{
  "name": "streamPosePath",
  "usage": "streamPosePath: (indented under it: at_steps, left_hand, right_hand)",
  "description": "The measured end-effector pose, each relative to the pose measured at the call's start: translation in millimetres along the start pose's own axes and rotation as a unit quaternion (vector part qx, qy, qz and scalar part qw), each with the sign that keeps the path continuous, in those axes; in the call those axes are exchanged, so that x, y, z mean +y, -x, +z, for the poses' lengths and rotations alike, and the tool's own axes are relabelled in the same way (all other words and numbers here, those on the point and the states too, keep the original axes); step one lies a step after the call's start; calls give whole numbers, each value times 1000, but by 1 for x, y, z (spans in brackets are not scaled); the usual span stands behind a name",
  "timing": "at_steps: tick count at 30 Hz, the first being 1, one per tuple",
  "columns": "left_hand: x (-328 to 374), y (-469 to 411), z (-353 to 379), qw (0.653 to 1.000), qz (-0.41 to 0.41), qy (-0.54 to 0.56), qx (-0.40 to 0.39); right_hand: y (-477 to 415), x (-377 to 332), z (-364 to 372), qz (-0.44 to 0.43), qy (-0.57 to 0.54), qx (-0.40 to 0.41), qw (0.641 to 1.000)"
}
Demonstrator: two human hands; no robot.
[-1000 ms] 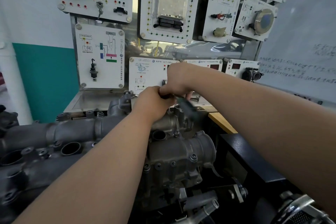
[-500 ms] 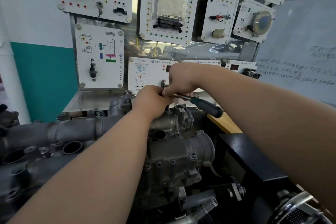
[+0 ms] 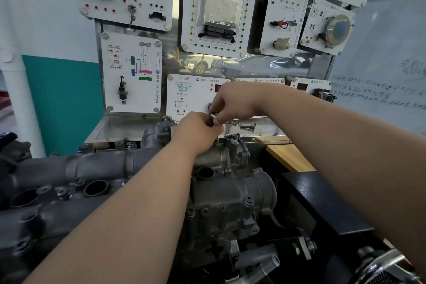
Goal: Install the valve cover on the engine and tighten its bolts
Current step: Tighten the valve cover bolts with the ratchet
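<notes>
HEAD VIEW

1. Engine (image 3: 230,203): grey cast assy, centre-bottom of frame, round port facing right.
2. Valve cover (image 3: 53,210): long grey casting w/ round openings, lies on top of engine, runs off to the left edge. Bolt status cannot be read from here.
3. Left hand (image 3: 198,131): above the engine's far top end, forearm crossing over the casting. Fingers curled tight into a fist round a dark tool part (image 3: 211,123); most of that part is hidden inside the fist.
4. Right hand (image 3: 235,104): reaches in from the right, just above and touching the left hand. Thumb and forefinger pinch the silver socket (image 3: 216,119), which sits directly atop the dark part. Remaining fingers loosely bent.
5. Both hands meet over a small upright boss (image 3: 231,139) at the engine's rear.

Surroundings:
- Steel tray (image 3: 129,127) behind engine; loose bolts (image 3: 247,125) lie on it, just right of the hands.
- Training panels on the back frame, incl. ECU panel (image 3: 216,11) and wiring-diagram panel (image 3: 131,71).
- Whiteboard (image 3: 380,64) w/ handwriting, right.
- Wooden bench top (image 3: 290,157) and black box (image 3: 322,203), right of engine.
</notes>
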State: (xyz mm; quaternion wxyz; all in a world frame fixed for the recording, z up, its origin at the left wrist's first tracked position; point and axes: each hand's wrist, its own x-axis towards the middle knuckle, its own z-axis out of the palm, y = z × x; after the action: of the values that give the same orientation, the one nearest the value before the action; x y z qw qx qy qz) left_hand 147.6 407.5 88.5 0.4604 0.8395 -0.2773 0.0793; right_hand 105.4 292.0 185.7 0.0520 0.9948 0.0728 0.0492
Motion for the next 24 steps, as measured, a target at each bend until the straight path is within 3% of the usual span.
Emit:
streamPosePath:
  at_steps: [5, 13, 19, 24]
  left_hand:
    - [4, 0, 0, 998, 4, -42, 46]
    - [1, 1, 0, 999, 6, -25, 22]
    - [1, -4, 2, 998, 8, -44, 48]
    - [-1, -2, 1, 999, 1, -20, 36]
  right_hand:
    - [-11, -9, 12, 53, -1, -11, 999]
    - [-8, -4, -5, 14, 38, -29, 999]
    - [-12, -15, 5, 85, -4, -66, 994]
    - [-11, -9, -8, 33, 60, -62, 996]
